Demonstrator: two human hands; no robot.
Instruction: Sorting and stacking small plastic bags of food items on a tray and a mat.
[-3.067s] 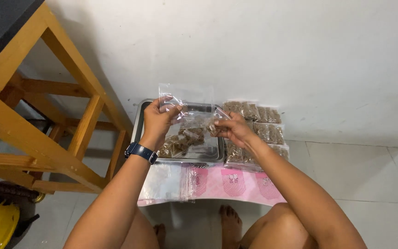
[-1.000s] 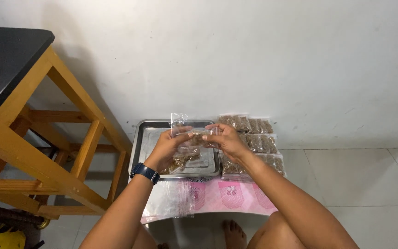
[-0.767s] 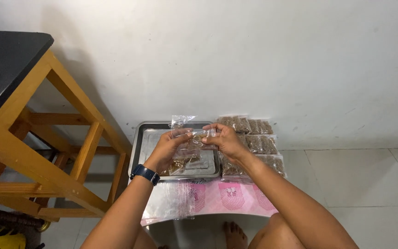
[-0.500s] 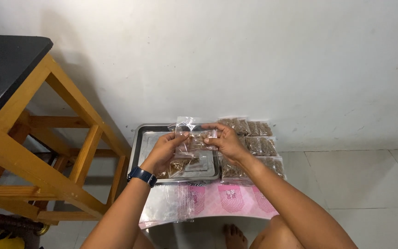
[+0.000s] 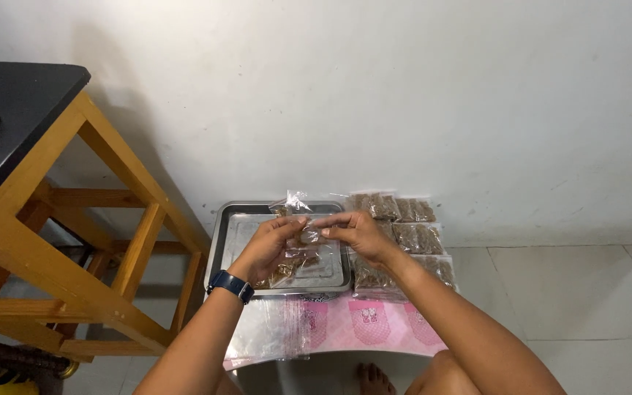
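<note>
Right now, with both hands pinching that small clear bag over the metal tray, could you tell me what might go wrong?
1. The left hand and right hand hold the small clear bag by fingertips only; if its mouth is not fully closed, brown pieces could spill onto the metal tray.
2. The filled packets lie close by the right forearm, which might knock them out of their rows.
3. The empty bags sit at the low table's near edge and may slide off.

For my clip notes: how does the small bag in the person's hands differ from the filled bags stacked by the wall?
The small clear bag is held up between left hand and right hand above the metal tray; the filled bags lie flat in rows. It looks crumpled, they look smooth. Both hold brown pieces.
</note>
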